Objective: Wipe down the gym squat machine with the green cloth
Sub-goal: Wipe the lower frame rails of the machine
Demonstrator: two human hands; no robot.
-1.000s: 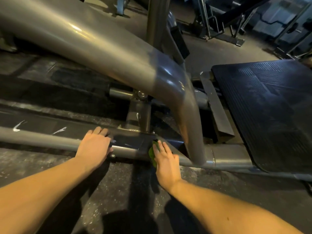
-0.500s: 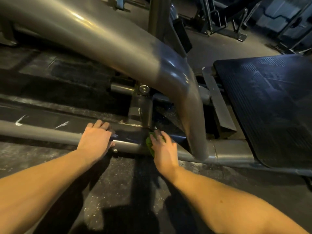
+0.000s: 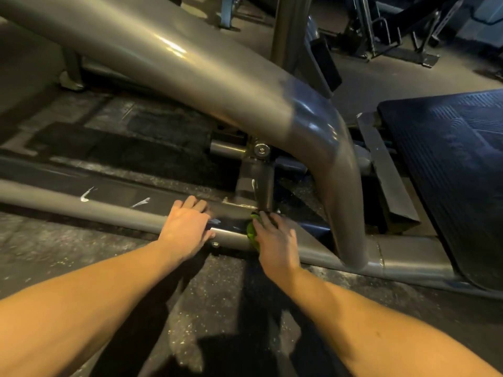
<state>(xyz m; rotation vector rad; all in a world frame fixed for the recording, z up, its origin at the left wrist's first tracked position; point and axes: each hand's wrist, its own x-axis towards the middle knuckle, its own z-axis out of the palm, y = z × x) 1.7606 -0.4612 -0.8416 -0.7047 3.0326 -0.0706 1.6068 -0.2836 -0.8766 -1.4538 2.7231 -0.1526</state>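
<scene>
The squat machine's low grey base rail (image 3: 109,213) runs across the floor from left to right. A thick curved grey tube (image 3: 217,77) arches over it and comes down at the right. My left hand (image 3: 187,227) rests flat on the rail, fingers straight. Just to its right, my right hand (image 3: 275,238) presses the green cloth (image 3: 251,232) onto the rail at the foot of a short dark upright post (image 3: 255,183). Only the cloth's left edge shows from under my palm.
A black ribbed foot platform (image 3: 449,172) slopes at the right. A bolt (image 3: 261,151) sits at the pivot above the post. White scuff marks (image 3: 87,195) mark the rail. Speckled rubber floor (image 3: 217,295) lies below. Other gym frames (image 3: 394,44) stand at the back.
My right hand has slid the cloth a little farther along the rail toward the upright post. My left hand stays on the rail. The camera has moved slightly.
</scene>
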